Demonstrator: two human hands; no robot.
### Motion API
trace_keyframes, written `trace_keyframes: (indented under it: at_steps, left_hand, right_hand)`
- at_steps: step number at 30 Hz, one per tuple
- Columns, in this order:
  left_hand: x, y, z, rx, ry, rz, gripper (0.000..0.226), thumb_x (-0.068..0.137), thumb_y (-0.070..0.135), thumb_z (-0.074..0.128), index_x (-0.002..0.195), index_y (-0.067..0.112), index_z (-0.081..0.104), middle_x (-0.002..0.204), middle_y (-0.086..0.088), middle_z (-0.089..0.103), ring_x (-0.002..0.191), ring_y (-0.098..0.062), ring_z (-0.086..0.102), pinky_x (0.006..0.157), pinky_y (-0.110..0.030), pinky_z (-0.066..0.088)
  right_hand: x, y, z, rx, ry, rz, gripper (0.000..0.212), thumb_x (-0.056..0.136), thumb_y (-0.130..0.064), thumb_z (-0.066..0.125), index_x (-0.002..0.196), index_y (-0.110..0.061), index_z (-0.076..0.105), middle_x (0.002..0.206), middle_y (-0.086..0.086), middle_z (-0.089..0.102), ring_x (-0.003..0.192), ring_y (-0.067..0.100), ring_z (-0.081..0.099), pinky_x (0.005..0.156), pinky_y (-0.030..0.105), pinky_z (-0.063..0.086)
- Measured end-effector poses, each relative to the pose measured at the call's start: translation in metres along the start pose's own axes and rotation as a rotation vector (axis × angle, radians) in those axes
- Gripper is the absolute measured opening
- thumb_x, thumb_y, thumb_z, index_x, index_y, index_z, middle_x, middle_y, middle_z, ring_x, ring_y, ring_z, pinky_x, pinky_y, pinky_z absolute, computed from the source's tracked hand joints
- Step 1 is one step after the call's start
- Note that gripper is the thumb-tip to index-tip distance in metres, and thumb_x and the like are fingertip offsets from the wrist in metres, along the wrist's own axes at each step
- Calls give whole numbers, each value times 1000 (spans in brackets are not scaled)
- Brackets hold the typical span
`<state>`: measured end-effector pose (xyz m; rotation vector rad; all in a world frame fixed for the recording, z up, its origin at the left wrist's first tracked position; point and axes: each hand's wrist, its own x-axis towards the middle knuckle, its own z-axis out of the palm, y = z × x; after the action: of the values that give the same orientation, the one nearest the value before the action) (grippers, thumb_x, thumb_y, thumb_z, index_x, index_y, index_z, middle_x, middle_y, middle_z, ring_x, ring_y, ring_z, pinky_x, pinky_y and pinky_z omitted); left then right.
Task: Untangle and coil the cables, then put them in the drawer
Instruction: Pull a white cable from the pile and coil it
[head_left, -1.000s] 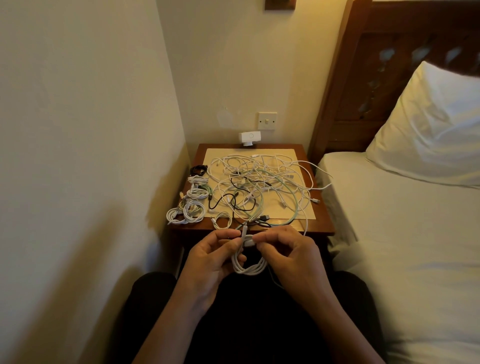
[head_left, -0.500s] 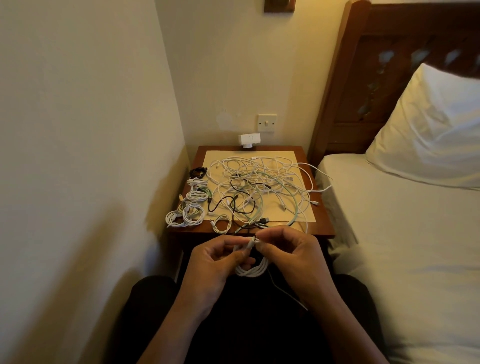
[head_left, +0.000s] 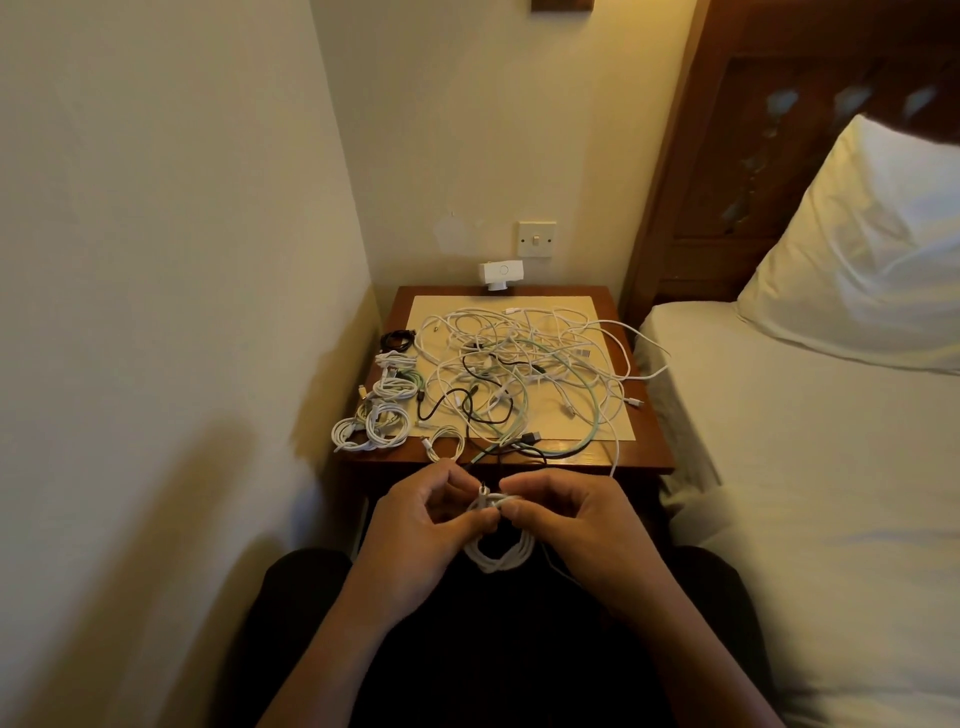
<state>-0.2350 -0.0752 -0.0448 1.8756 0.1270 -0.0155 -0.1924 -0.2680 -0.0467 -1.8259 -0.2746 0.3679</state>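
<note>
Wrapping off one white coil, lower centre of frame.
Left hand (head_left: 415, 525) and right hand (head_left: 576, 525) both pinch the top of the white coil (head_left: 498, 551), with its plug end (head_left: 484, 489) poking up between them; it is probably being tucked, hard to tell. Next: secure the end and set it by the finished coils (head_left: 379, 415) at the nightstand (head_left: 644, 457) left edge. The tangle (head_left: 524, 374) mid-frame is still to do; drawer not visible.

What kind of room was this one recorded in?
Most likely a bedroom: a bed with a white pillow and wooden headboard on the right, and a bedside table strewn with tangled cables in the corner beside it.
</note>
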Motion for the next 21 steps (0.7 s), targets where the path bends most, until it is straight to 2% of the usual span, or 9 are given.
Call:
trace_keyframes:
  at_steps: [5,9,11,13,15,18,21]
  left_hand:
    - [1,-3,5,249,83,172,20,90,18,77,103,32,74,92,16,75,89,1,72,80,-20,58]
    - [3,-13,15,406,161,387,32,93,17,73,122,29,73,111,20,73,103,7,66,86,-11,51]
    - [5,-16,16,390,178,366,38,92,19,74,127,31,69,116,23,69,109,13,62,90,-6,47]
    - [8,-17,12,321,145,242,38,91,24,74,124,41,67,113,30,69,109,17,60,91,-3,45]
    - [13,-14,5,213,72,99,31,92,29,73,118,46,70,106,29,73,105,13,64,91,-7,48]
    - [20,-10,-2,-51,-30,-47,24,94,23,71,116,31,75,104,10,78,98,-8,74,92,-28,58]
    - [25,-11,-5,-162,-68,-98,29,90,12,74,117,23,76,105,-2,79,97,-22,76,93,-42,59]
  right_hand:
    - [6,5,3,103,87,25,14,90,-23,77,103,-23,80,97,-7,79,94,9,75,93,38,59]
    - [12,7,2,156,132,37,11,88,-21,79,99,-22,81,92,-6,80,90,11,76,85,31,60]
    - [15,8,0,178,123,42,11,88,-19,79,98,-21,81,92,-4,80,89,13,76,84,30,60]
    - [17,10,-1,198,121,54,11,88,-18,78,98,-20,81,92,-1,80,90,16,77,85,33,60]
    - [19,13,-2,220,106,72,11,88,-19,78,99,-19,81,94,0,80,92,18,76,90,38,61]
    - [24,16,-5,219,43,87,14,90,-20,76,103,-19,80,99,1,79,96,19,76,95,44,60]
    - [33,17,-6,221,4,78,15,92,-20,74,106,-20,79,101,3,79,98,21,75,97,48,58]
